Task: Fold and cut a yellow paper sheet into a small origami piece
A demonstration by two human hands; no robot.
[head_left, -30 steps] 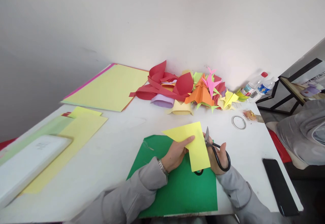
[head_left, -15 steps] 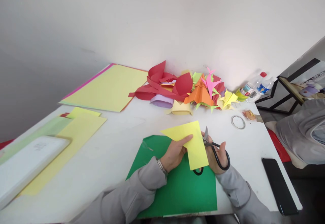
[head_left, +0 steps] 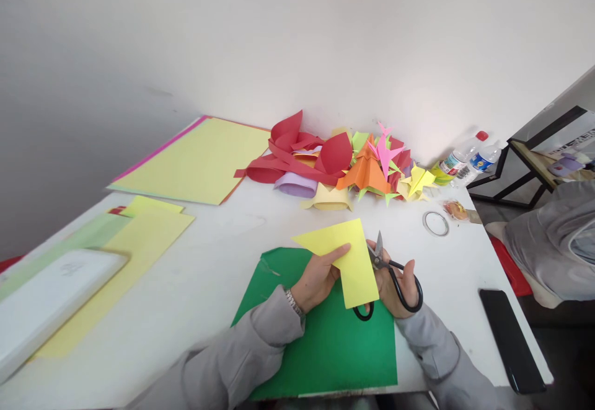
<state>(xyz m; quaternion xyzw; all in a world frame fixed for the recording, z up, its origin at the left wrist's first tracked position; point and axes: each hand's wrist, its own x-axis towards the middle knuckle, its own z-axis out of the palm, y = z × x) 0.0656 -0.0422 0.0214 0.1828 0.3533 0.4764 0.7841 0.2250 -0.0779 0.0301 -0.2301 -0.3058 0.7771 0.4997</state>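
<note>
My left hand (head_left: 318, 280) pinches a piece of yellow paper (head_left: 360, 267), thumb on top and fingers underneath. The paper has an angular shape, with a point to the left and a broad leg toward me. My right hand (head_left: 395, 283) holds a pair of black-handled scissors (head_left: 388, 264), the thumb in one loop. The blades stand apart and point away from me, just right of the paper's edge. The second loop shows below the paper; part of the scissors is hidden behind it. Beneath both hands a green sheet (head_left: 344, 354) lies on the table.
Folded paper planes (head_left: 367, 171) and red paper loops (head_left: 297, 155) are heaped by the wall. Bottles (head_left: 465, 155), a tape roll (head_left: 436, 224) and a black phone (head_left: 511, 340) are on the right. Yellow sheets (head_left: 195, 162) and a white box (head_left: 60, 307) occupy the left.
The yellow paper and my left hand have shifted very slightly left and up. The scissors have moved a touch to the right, away from the paper.
</note>
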